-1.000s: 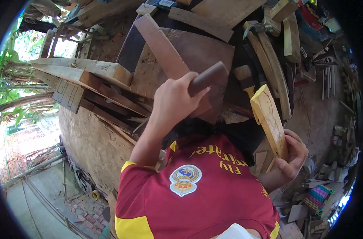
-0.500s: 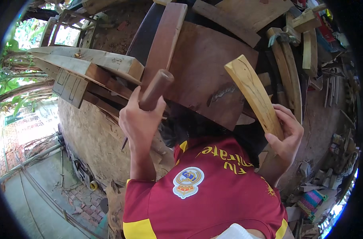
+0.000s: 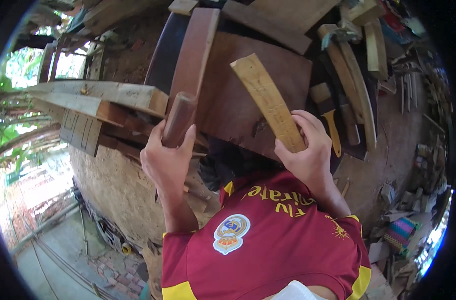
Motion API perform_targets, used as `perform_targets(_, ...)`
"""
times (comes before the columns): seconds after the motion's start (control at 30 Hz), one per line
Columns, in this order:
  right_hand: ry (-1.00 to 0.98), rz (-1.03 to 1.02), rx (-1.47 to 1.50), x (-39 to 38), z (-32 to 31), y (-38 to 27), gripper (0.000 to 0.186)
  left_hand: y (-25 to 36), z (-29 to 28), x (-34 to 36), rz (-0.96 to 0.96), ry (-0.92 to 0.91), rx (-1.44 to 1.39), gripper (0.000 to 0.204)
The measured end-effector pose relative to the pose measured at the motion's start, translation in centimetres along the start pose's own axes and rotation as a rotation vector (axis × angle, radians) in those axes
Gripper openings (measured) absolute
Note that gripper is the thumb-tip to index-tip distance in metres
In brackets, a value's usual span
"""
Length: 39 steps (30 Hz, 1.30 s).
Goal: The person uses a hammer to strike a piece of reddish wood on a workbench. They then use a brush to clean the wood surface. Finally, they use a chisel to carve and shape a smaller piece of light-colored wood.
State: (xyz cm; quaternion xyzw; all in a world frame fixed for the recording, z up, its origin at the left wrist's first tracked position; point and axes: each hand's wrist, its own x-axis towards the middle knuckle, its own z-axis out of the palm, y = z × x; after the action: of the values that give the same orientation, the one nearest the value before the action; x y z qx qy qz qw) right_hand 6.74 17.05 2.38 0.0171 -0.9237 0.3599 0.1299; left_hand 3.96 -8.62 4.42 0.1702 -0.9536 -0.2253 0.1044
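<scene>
My left hand [image 3: 164, 161] is closed around a smooth dark brown wooden cylinder [image 3: 181, 116] with a rounded end, held upright and slightly tilted. My right hand [image 3: 312, 146] grips the lower end of a slightly curved, pale yellow wooden piece [image 3: 262, 92]. Faint lines and marks run along its broad face, and its top leans left. Both pieces are raised over a dark reddish-brown board [image 3: 238, 82], apart from each other. Behind the cylinder lies a long reddish wooden bar [image 3: 198, 52].
Pale timber beams [image 3: 133, 96] jut out at the left. On the right lie a brush with a yellow handle [image 3: 332, 131], long wooden strips [image 3: 357, 82] and a pale block [image 3: 375, 50]. A colourful woven item [image 3: 402, 233] sits among scraps at lower right.
The yellow wooden piece has moved left with my right hand and turned to show its broad face. My left hand has lowered the cylinder slightly. The brush at the right now shows.
</scene>
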Motion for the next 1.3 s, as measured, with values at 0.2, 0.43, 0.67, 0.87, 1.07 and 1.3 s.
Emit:
perform_targets(0.2, -0.010, 0.144, 0.037, -0.1, -1.1, 0.7, 0.050, 0.0, -0.2, 0.1, 0.015, 0.003, -0.083, 0.039)
perform_targets(0.43, -0.119, -0.082, 0.016, 1.4, 1.4, -1.3, 0.055, 0.8, 0.0, -1.9, 0.092, -0.045, -0.378, 0.032)
perform_targets(0.67, -0.307, -0.380, 0.023, 4.6, 5.5, -2.9, 0.045, 4.7, -1.5, -5.2, 0.541, -0.915, -0.748, 0.027)
perform_targets(0.87, -0.248, -0.497, 0.084, 4.5, 5.6, -1.7, 0.039, 5.2, 1.1, -6.1, 0.704, -0.910, -0.802, 0.032)
perform_targets(1.07, -0.377, -0.105, 0.489, 1.5, -2.2, 0.8, 0.031, 7.9, 1.4, -5.8, 0.893, -0.807, -0.791, 0.039)
perform_targets(1.3, -0.229, -0.055, 0.880, -3.9, -11.2, 5.0, 0.043, 12.7, 3.6, -5.5, 1.150, -0.755, -0.420, 0.036)
